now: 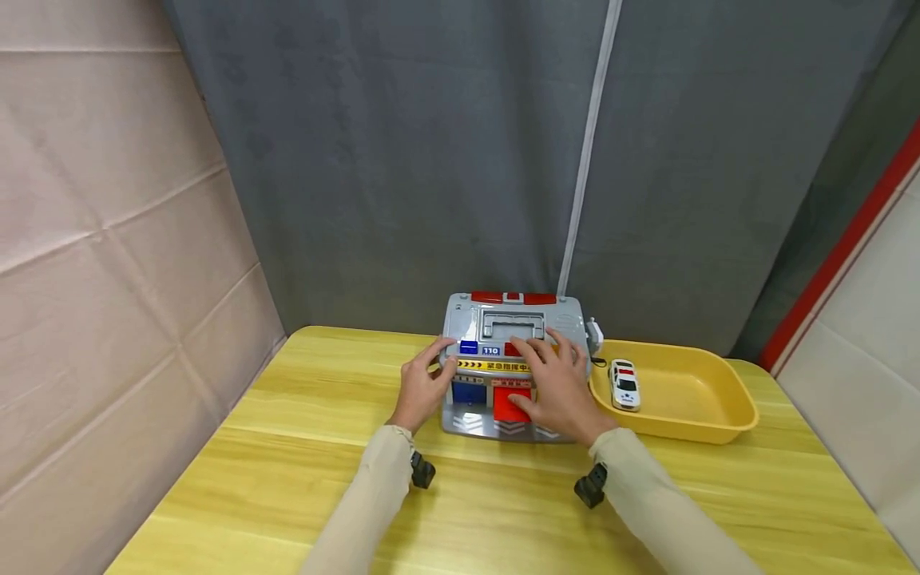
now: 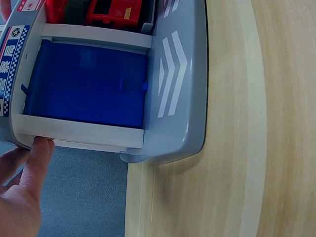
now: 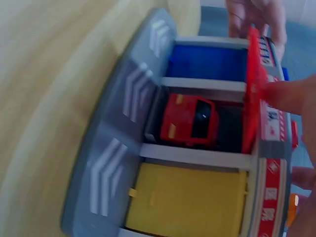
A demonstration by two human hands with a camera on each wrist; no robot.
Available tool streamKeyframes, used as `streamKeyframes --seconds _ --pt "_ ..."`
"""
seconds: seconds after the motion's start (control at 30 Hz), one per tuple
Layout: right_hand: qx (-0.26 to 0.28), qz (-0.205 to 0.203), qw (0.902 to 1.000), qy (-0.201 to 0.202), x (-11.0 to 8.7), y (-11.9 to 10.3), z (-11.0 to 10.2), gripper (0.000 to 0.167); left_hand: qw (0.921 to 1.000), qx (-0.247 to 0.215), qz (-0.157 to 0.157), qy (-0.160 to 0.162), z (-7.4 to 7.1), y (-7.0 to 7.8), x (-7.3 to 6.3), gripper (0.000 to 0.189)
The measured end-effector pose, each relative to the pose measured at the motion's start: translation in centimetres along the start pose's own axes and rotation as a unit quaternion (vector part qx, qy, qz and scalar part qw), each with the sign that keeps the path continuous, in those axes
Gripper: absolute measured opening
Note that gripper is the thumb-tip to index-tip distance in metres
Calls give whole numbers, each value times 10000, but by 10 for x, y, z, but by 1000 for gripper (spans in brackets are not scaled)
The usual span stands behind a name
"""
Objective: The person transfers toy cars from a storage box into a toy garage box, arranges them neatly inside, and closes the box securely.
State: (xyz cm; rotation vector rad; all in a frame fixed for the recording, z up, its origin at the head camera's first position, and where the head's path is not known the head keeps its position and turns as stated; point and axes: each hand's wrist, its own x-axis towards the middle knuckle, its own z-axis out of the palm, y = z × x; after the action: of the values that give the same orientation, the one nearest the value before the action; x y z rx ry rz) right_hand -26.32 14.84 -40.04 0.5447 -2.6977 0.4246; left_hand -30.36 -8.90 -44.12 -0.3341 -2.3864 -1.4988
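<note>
A grey toy garage (image 1: 496, 366) with a carry handle on its roof stands in front of both hands. My left hand (image 1: 419, 391) touches its left side wall with extended fingers. My right hand (image 1: 564, 391) lies over the front right of the roof, fingers spread, while its thumb touches the raised red door (image 3: 253, 94). Behind that door, in the middle bay, a red toy car (image 3: 190, 120) faces out. The blue door (image 2: 86, 84) on the left is down, as is the yellow door (image 3: 185, 197) on the right.
Right of the garage is a yellow tray (image 1: 690, 391), with a white toy police car (image 1: 624, 386) at its left end. A grey curtain (image 1: 402, 160) hangs behind the wooden table (image 1: 316, 415). A small white part (image 1: 594, 335) sticks out from the garage's right side.
</note>
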Motion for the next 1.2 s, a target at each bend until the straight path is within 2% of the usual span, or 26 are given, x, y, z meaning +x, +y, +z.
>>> streamKeyframes --seconds 0.27,0.43,0.77,1.2 --pt "-279 147 9991 -281 6 4 -5 98 10000 -43 -42 5 1 1 1 30" --pt "-631 151 9976 -237 7 4 1 102 10000 -66 -51 -24 1 2 0 30" --pt "-1029 94 9944 229 14 4 18 105 9999 -123 -112 -24 -3 4 1 31" --pt "-1295 82 9856 1086 17 2 35 94 9999 -81 -113 40 -3 3 -1 31"
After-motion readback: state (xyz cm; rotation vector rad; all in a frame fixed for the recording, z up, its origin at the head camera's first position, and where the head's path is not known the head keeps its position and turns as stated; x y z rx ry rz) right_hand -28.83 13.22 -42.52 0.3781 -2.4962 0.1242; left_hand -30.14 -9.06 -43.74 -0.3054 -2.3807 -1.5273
